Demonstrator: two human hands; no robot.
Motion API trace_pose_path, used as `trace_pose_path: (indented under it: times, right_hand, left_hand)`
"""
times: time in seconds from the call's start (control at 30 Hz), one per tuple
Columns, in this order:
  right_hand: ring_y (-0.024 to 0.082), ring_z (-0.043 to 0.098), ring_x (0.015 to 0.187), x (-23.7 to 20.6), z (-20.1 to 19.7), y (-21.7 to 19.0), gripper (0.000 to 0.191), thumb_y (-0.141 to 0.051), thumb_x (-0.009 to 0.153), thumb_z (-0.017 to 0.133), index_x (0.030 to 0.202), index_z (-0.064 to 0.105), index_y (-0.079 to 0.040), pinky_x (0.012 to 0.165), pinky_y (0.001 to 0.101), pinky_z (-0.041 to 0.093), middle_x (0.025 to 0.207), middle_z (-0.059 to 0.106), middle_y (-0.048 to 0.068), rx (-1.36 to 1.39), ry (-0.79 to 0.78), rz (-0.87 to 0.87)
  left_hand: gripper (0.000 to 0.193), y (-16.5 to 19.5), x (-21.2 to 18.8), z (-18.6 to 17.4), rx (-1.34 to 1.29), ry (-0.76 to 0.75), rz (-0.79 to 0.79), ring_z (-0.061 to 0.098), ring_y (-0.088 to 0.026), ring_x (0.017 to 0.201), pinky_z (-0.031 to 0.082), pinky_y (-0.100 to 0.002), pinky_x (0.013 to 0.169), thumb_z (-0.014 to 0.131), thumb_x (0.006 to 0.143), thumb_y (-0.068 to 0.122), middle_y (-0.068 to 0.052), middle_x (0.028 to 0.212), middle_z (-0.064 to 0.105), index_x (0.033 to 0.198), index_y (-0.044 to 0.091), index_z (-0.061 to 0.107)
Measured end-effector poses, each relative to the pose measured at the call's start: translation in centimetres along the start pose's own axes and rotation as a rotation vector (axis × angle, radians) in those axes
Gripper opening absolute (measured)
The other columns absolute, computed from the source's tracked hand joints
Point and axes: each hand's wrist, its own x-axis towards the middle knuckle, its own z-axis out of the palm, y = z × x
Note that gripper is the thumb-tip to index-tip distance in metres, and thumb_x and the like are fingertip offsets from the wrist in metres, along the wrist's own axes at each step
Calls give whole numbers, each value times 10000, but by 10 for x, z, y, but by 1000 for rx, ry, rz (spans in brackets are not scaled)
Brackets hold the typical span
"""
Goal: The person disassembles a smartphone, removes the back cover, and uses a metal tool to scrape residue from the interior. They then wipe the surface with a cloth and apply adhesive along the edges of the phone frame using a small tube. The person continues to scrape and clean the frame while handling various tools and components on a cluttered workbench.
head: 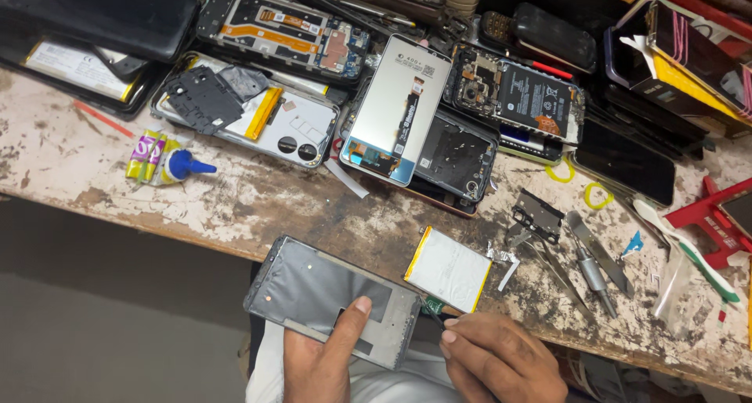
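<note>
View from above of a worn, paint-flecked workbench (258, 203) and the person's two hands at its near edge. The left hand (317, 356) grasps a grey phone frame (333, 297) from below, thumb pressed flat on its inner face; the frame lies tilted, partly over the bench edge and partly over the person's lap. The right hand (501, 360) is clenched around a thin dark tool (433, 315), whose tip points at the frame's right end, just beside a small green part there. A flat white battery (448, 268) with yellow side edges rests on the bench, touching the frame's upper right corner.

Further back, left to right: a small glue tube (168, 164) with a blue cap; an opened white phone back (247, 109) with two round camera holes and a dark cover plate lying on it; a silver screen panel (395, 109) lying face down with a ribbon cable along it; an open phone (521, 93) showing a black battery. To the right of the battery lie a small metal bracket (536, 213), tweezers (560, 270), a metal screwdriver (593, 274), two yellow rings (597, 195), a white and green toothbrush (685, 246) and a red holder (717, 223). Dark phones and circuit boards crowd the far edge of the bench.
</note>
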Motion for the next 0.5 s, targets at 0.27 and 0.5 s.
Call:
trace_pose_path:
  times: [0.27,0.5]
  right_hand:
    - [228,791,924,0,-4,1,304,-14,696,859,972,742,-67,788,332,650,952,741,76,-11,-18,20]
    - [252,783,923,9,-10,8,308,12,715,838,997,720,-18,806,361,638,967,736,114,64,-106,-66]
  left_hand:
    - [603,3,-1,4,21,21,-23,667,-250,1189,490,-377,1018,667,789,-21,-192,1306,674,1374,-54,524]
    - [598,1,-1,1,23,18,-27,657,-247,1196,483,-379,1027,675,798,-17,-188,1317,670,1376,-58,528]
